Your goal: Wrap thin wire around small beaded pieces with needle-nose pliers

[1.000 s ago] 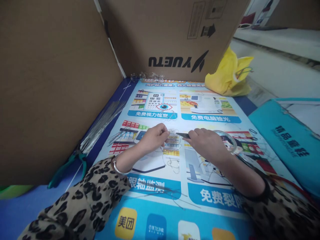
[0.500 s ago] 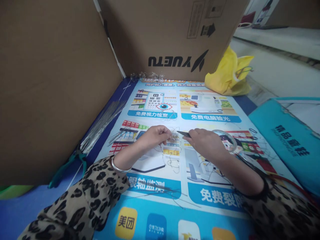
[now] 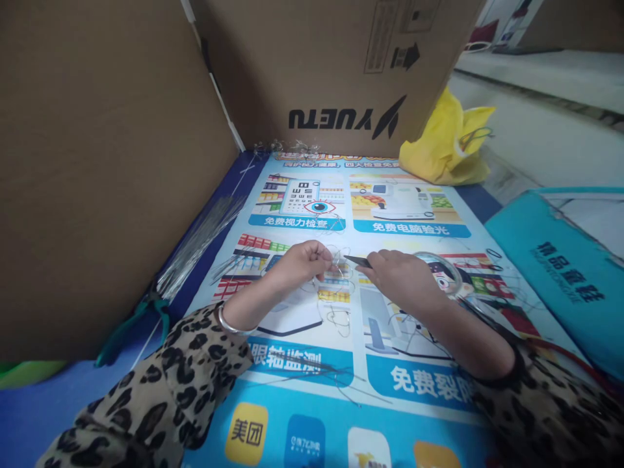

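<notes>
My left hand (image 3: 305,265) is closed in a pinch on a thin bent wire (image 3: 340,268), whose fine loops stick out to the right of the fingertips. Just across from it, my right hand (image 3: 407,278) grips a dark pointed tool (image 3: 358,261). The tool's tip points left towards the wire with a small gap between them; its handle is hidden in the palm, so its exact kind does not show. More thin wire loops (image 3: 337,320) lie on the printed poster (image 3: 358,312) below the hands.
Cardboard walls (image 3: 331,71) stand at the back and left. Teal-handled pliers (image 3: 134,325) and a bundle of straight wires (image 3: 197,244) lie at left. A magnifying glass (image 3: 458,279) is behind my right wrist. A yellow bag (image 3: 441,149) and a turquoise box (image 3: 550,260) are at right.
Both hands keep almost the same place and grip. The tool's tip has shifted very slightly to the left, and my left hand is a touch higher.
</notes>
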A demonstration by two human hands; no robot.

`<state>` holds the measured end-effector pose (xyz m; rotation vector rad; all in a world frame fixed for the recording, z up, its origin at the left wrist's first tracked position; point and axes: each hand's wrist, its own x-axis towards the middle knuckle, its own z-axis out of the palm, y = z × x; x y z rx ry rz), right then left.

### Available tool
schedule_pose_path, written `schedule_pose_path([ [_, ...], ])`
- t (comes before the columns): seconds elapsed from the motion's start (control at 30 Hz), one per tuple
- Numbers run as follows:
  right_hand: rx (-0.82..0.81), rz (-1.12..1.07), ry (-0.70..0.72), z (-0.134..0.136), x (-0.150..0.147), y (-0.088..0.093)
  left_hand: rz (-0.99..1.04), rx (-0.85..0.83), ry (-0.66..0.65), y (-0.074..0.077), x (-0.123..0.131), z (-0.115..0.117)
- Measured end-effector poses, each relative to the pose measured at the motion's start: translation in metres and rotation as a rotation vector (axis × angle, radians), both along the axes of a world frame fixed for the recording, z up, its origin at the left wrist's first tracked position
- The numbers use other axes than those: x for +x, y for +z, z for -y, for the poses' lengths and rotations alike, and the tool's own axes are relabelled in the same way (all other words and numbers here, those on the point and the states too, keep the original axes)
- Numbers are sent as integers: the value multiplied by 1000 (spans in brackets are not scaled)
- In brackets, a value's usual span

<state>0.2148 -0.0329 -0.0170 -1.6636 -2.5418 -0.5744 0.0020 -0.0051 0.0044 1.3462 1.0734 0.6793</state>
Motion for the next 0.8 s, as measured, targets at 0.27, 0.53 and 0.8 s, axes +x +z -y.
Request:
schedule_pose_path([
  [0.27, -6, -59, -12, -4, 4, 0, 65, 30, 44, -2, 0, 0],
  [0.53, 39, 4, 92, -1, 2, 12, -82, 184, 47, -9, 2, 1],
  [0.8, 121, -14, 28, 1, 9, 32, -114, 212, 64, -11, 3, 2],
])
